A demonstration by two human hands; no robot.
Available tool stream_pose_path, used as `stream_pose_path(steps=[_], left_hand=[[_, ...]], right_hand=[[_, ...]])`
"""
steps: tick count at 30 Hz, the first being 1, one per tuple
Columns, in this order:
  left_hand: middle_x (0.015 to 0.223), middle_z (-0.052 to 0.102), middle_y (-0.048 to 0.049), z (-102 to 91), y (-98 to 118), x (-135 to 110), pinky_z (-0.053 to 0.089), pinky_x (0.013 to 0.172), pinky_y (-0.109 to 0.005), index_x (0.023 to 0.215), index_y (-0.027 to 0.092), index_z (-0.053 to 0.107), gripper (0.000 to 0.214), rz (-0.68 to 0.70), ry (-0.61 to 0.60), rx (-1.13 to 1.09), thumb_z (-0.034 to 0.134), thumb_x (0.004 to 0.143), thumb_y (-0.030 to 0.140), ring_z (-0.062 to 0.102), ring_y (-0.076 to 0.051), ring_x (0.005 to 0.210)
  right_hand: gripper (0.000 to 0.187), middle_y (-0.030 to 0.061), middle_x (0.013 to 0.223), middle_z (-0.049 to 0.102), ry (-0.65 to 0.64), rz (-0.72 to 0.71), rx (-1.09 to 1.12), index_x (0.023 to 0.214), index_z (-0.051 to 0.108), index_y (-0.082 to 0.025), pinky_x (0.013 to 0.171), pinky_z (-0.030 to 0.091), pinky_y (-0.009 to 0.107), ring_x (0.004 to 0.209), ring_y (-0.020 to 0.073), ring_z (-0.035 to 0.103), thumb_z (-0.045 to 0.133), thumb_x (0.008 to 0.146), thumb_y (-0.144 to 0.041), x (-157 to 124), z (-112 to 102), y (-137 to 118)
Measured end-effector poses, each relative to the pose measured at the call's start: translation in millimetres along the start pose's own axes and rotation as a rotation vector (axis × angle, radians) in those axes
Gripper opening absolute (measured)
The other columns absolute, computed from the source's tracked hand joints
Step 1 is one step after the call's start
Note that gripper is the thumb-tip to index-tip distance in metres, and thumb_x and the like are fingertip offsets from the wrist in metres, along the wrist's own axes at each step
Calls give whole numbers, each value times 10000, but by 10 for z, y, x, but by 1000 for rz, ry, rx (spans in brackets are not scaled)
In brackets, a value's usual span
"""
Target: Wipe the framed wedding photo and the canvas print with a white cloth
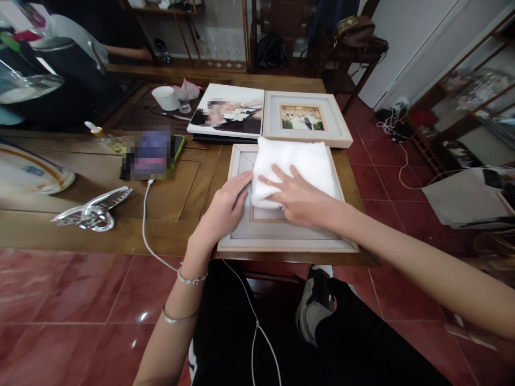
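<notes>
A white folded cloth [308, 161] lies over most of a picture frame [265, 241] near the table's front edge. My right hand [300, 195] rests on the cloth with its fingers spread. On the left border of the frame lies my left hand [227, 206], fingers stretched out and tips at the cloth's edge. The cloth hides the middle of the frame. Behind it stand a framed wedding photo [308, 115] in a pale frame and, to its left, a white-edged photo panel [229, 110].
On the wooden table [193, 209] are a phone [148, 153] with a white cable [145, 214], a silver hair claw [94, 210], a dropper bottle [104, 136] and a white cup [164, 98]. The cable hangs over the front edge. A bag [354, 32] sits behind.
</notes>
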State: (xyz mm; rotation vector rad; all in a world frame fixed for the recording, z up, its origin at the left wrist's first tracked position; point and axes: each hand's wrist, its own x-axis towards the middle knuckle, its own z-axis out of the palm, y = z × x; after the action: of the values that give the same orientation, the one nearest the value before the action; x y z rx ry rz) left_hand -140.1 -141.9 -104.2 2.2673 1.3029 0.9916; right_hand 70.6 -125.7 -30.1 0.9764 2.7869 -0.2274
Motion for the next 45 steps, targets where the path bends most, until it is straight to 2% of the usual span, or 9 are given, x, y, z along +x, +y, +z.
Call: stream_pose_path(steps=[5, 10, 18, 23, 28, 32, 38, 43, 45], left_hand=[[1429, 557, -131, -1, 7, -10, 395, 1153, -481, 1409, 157, 503, 434, -27, -12, 25, 395, 991, 200, 494, -248, 1357], [1429, 557, -132, -5, 11, -6, 376, 1169, -458, 1397, 136, 515, 428, -26, -23, 30, 382, 995, 201, 487, -243, 1363], [1530, 443, -116, 11, -18, -22, 329, 1197, -451, 1464, 191, 435, 449, 13, 103, -20, 307, 1037, 246, 413, -215, 1422], [1520, 457, -118, 17, -92, -47, 346, 1185, -442, 1466, 218, 428, 443, -29, 245, -30, 296, 1053, 306, 419, -209, 1419], [1492, 495, -105, 27, -118, -54, 375, 1168, -431, 1446, 233, 455, 433, -92, 265, -67, 297, 1057, 337, 466, -213, 1385], [1483, 504, -110, 4, -78, -41, 364, 1174, -439, 1434, 215, 470, 422, -102, 224, -21, 336, 1040, 291, 468, -212, 1381], [1475, 514, -113, -26, -28, -32, 359, 1178, -458, 1434, 196, 471, 434, -45, 112, -10, 367, 1015, 237, 462, -224, 1388], [1462, 528, -113, -42, 39, -21, 339, 1187, -511, 1398, 179, 513, 409, 8, -21, 5, 398, 1008, 226, 385, -249, 1440], [1457, 533, -111, -38, 53, -20, 355, 1171, -536, 1396, 189, 513, 406, 16, -67, 16, 414, 1004, 225, 386, -257, 1439]], right_hand=[[626, 59, 1573, 384, -132, -127, 215, 1287, 655, -250, 1154, 227, 670, 1488, 362, 203, 430, 770, 23, -406, -170, -327], [667, -13, 1547, 431, -154, -130, 357, 1259, 663, -273, 1202, 266, 522, 1480, 254, 273, 397, 735, 44, -545, -229, -287], [679, 147, 1635, 192, 71, 199, 82, 1473, 455, -143, 1137, 191, 710, 1485, 448, 95, 426, 809, -6, 58, 65, -32], [552, 162, 1632, 196, 75, 57, 51, 1381, 568, -115, 1123, 162, 745, 1470, 496, 82, 468, 841, -64, 227, 98, -323], [468, 168, 1606, 277, 9, -87, 77, 1305, 646, -153, 1101, 213, 753, 1455, 508, 155, 512, 859, -119, -71, 75, -682], [466, 154, 1604, 284, -59, -127, 93, 1306, 645, -153, 1118, 228, 723, 1460, 483, 175, 525, 857, -116, -270, 4, -754], [541, 130, 1592, 303, -215, 20, 37, 1250, 676, -139, 1088, 327, 702, 1441, 466, 267, 600, 723, -49, -589, -125, -526], [426, 139, 1539, 403, -188, 136, -1, 1085, 744, -142, 1057, 369, 709, 1414, 459, 337, 542, 719, -57, -999, -118, -306], [442, 116, 1468, 515, -164, 153, 43, 1044, 755, -188, 1026, 437, 653, 1355, 416, 454, 484, 727, -40, -1100, -163, -176]])
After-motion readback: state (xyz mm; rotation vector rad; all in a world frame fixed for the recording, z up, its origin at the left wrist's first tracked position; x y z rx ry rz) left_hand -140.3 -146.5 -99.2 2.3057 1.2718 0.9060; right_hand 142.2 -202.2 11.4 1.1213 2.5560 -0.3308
